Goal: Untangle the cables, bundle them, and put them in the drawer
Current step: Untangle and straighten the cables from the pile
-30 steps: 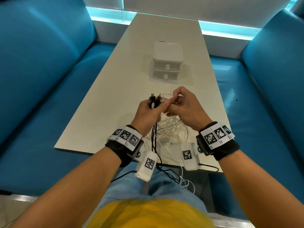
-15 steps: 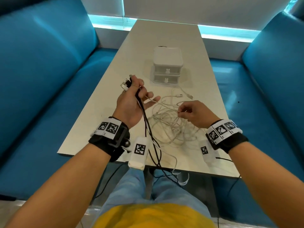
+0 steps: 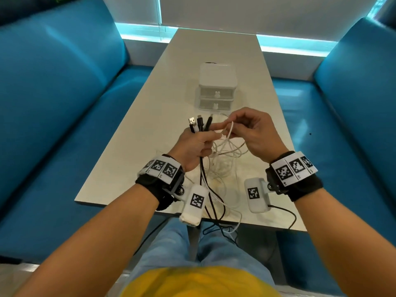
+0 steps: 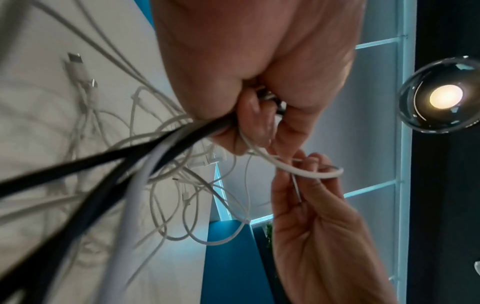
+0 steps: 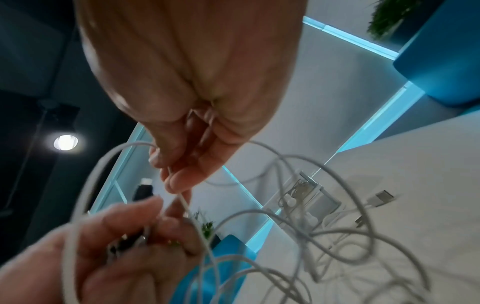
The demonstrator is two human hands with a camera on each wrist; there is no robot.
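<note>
The left hand (image 3: 194, 146) is gripping a bunch of black cables (image 3: 202, 125) with its fingers curled round them. Their plugs are sticking up above the fist, and one plug is silver. The black cables are hanging down from the hand, past the near edge of the table (image 3: 150, 116), toward the lap. The right hand (image 3: 255, 133) is pinching a thin white cable (image 3: 230, 130) between thumb and fingers, just beside the left hand. The left hand's fingers are touching that white cable too. Below both hands a messy pile of white cables (image 3: 225, 166) is lying on the table, looped over itself. Some white loops are hanging over the near edge.

The table is long and pale. Blue sofas (image 3: 64, 99) are standing on both sides of it. A light blue strip is glowing along the far wall.

A small white drawer box (image 3: 217, 77) is sitting farther back on the table, well apart from the hands. It is showing two shut drawers, each with a little bunny knob. Both wrists are wearing black bands with square black-and-white tags.
</note>
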